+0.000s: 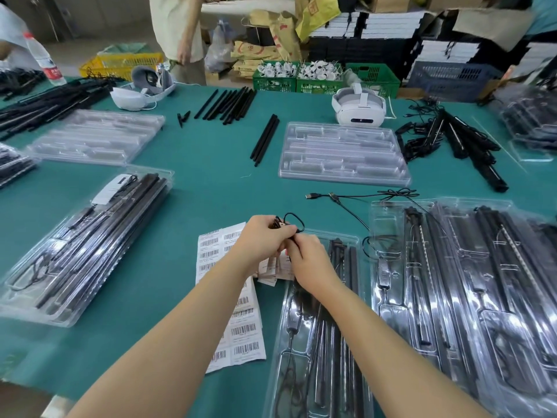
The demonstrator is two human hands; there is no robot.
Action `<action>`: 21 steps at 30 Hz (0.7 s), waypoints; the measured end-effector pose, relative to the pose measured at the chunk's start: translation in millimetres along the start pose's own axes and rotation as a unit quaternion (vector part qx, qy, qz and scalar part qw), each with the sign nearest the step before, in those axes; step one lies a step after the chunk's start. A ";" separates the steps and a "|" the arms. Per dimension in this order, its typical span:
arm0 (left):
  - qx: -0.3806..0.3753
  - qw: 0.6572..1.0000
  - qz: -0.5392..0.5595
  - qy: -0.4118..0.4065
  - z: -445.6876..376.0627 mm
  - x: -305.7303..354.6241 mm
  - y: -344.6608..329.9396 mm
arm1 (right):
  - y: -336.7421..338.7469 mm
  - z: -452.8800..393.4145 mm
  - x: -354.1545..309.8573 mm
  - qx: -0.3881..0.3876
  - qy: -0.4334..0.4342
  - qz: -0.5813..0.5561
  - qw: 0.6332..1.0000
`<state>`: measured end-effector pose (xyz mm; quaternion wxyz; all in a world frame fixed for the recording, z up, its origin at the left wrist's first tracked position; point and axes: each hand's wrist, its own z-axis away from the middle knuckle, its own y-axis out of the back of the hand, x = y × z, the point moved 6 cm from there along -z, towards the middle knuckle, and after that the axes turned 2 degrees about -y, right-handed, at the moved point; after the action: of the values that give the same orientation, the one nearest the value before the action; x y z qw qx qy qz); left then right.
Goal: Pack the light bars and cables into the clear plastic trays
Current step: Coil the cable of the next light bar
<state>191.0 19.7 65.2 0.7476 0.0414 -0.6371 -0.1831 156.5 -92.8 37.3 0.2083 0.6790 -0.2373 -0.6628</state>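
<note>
My left hand (261, 238) and my right hand (307, 259) meet above the top end of a clear plastic tray (278, 342) that holds black light bars (340, 297) and a cable. Both hands pinch a thin black cable (294, 221), which loops up between the fingers. More filled trays (470, 282) lie to the right, with a loose USB cable (334, 197) trailing from them. An empty clear tray (343, 152) sits further back. Loose black bars (265, 140) lie beside it.
A sheet of barcode labels (241, 330) lies under my left arm. A filled tray (81, 245) sits at left, empty trays (93, 137) behind it. Two white headsets (358, 108), green crates (319, 82), a water bottle (45, 60) and a standing person (180, 34) are at the far edge.
</note>
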 end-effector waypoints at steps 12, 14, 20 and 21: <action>-0.062 0.997 0.049 -0.019 0.1 -3.7 7.7 | 26.3 0.6 10.1 0.035 -0.076 -0.233 0.969; -0.075 0.996 0.054 -0.020 0.7 -2.8 6.5 | 26.1 -1.4 11.4 0.036 -0.091 -0.232 0.968; -0.078 0.996 0.045 -0.009 -1.7 -7.2 13.2 | 36.9 -6.2 17.7 0.079 -0.146 -0.328 0.930; -0.076 0.996 0.040 -0.007 -2.2 -8.7 14.9 | 38.2 -6.4 18.5 0.073 -0.143 -0.320 0.934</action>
<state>195.3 36.0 61.1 0.7507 -0.0421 -0.6279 -0.2010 161.3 -134.7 45.6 -0.1012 0.6300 -0.0819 -0.7656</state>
